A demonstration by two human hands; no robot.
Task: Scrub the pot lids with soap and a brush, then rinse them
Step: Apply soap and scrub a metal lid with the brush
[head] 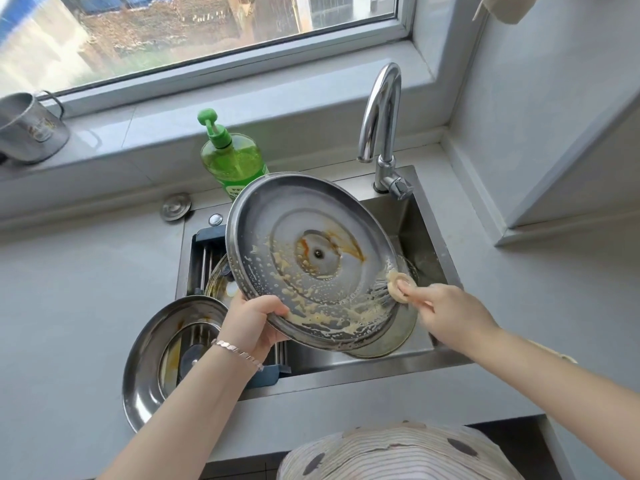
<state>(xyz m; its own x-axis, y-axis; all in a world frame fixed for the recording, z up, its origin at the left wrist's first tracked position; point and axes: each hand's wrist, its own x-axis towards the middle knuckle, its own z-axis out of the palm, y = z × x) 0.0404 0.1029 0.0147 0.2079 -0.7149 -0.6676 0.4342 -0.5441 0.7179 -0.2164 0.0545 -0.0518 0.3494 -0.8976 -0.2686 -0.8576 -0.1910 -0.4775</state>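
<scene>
I hold a large steel pot lid [277,220] tilted over the sink [429,237], its underside facing me and smeared with yellowish suds and brown stains. My left hand [252,320] grips its lower left rim. My right hand [450,313] holds a brush [396,287] by its pale ring-shaped handle, bristles against the lid's lower right edge. A second steel lid [152,362] lies on the sink's left edge by my left wrist. Another lid [391,337] sits in the basin under the held one, and a fourth [221,282] shows behind it on the rack.
A green pump bottle of dish soap [228,157] stands behind the sink. The chrome tap [381,126] rises at the back right; no water runs. A blue drain rack [204,251] spans the sink's left side. A metal mug [31,129] sits on the window sill.
</scene>
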